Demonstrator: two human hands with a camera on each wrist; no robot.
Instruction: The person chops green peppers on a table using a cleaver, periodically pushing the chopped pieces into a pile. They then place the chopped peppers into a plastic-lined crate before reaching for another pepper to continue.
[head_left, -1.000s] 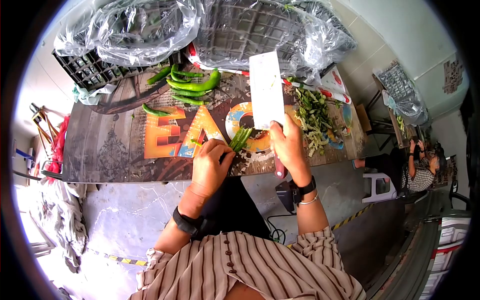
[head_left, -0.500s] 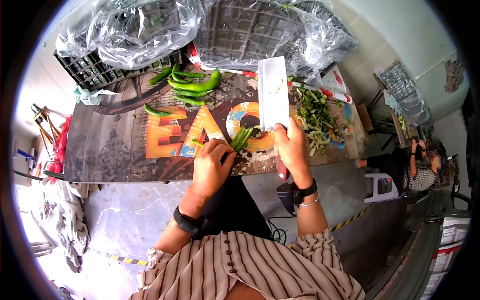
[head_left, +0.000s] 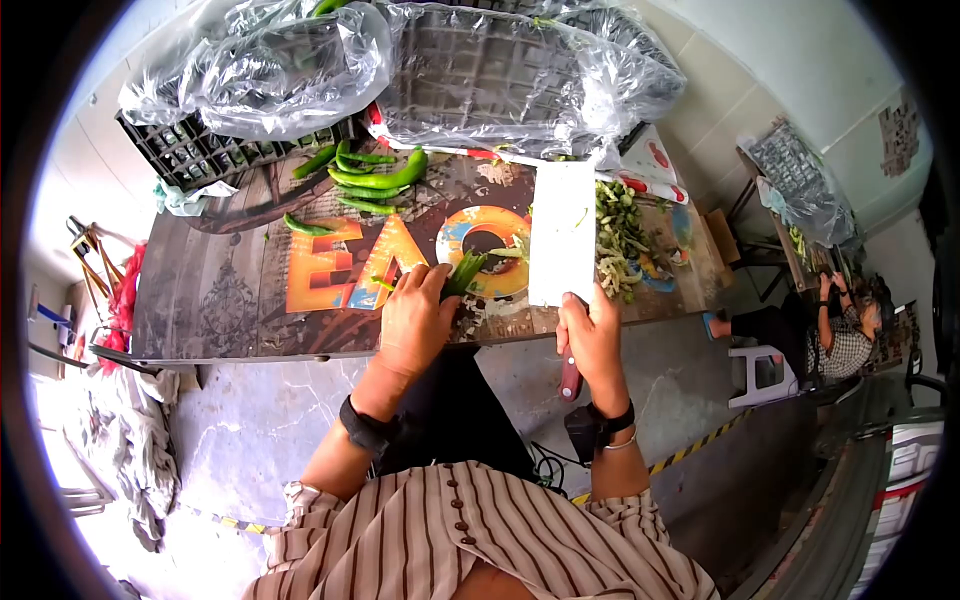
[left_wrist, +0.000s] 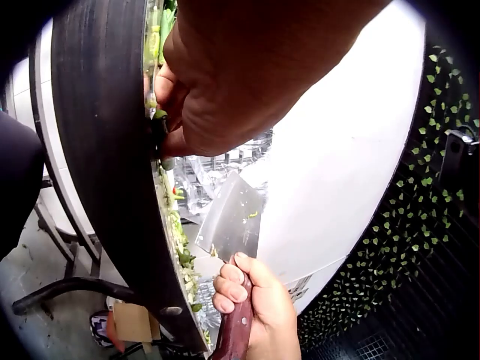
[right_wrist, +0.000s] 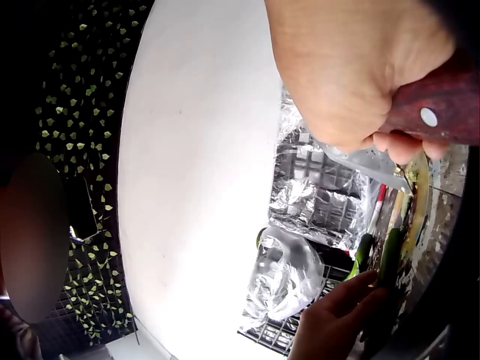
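The left hand [head_left: 412,318] holds green peppers [head_left: 463,276] down near the table's front edge, fingers curled round them. In the right wrist view that hand [right_wrist: 336,321] lies against a dark green pepper [right_wrist: 389,256]. The right hand [head_left: 594,340] grips the red-brown handle [head_left: 570,378] of a cleaver, its broad blade [head_left: 562,235] raised beside the peppers and apart from them. Small green bits stick to the blade [left_wrist: 234,217] in the left wrist view. Several whole green peppers [head_left: 380,180] lie farther back on the table [head_left: 200,290].
Chopped green pieces [head_left: 618,230] are heaped to the right of the blade. Plastic-covered crates [head_left: 480,75] stand along the back of the table. Another person [head_left: 845,335] sits at a separate table on the far right, near a white stool [head_left: 762,377].
The right hand and cleaver have moved right and toward the body, away from the peppers. The left hand's fingers have spread out farther along the peppers. The view has shifted slightly.
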